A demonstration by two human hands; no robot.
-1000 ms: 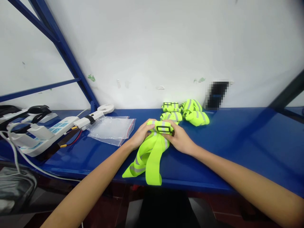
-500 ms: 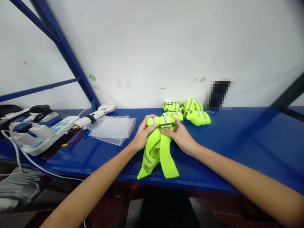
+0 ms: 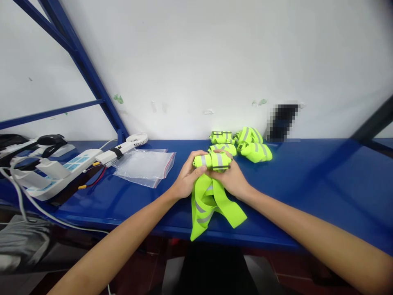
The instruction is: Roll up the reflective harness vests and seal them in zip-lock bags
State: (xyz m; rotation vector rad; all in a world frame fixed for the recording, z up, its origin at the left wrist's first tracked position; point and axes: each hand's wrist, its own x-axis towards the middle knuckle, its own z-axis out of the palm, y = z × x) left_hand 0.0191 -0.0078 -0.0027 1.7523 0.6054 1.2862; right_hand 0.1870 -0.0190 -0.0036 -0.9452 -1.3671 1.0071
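A partly rolled neon-yellow reflective strap with grey stripes and a dark buckle is held above the blue table's front half. My left hand grips the roll's left end, thumb on its front. Around the right end closes my right hand, its fingers partly hidden behind the roll. Loose tails of the strap hang below both hands toward the table edge. Just behind are a rolled reflective strap and another yellow roll, partly covered by my right hand. Bunched yellow straps lie to their right.
Clear zip bags lie left of my hands, beside a white handheld fan. A white power strip with plugs and cables occupies the far left. Behind the blue table stands a white wall, with a pixelated dark object against it.
Both hands have turned the roll and shifted it slightly right and down. Its hanging tails have swung to the right, and my right hand now wraps further round the roll.
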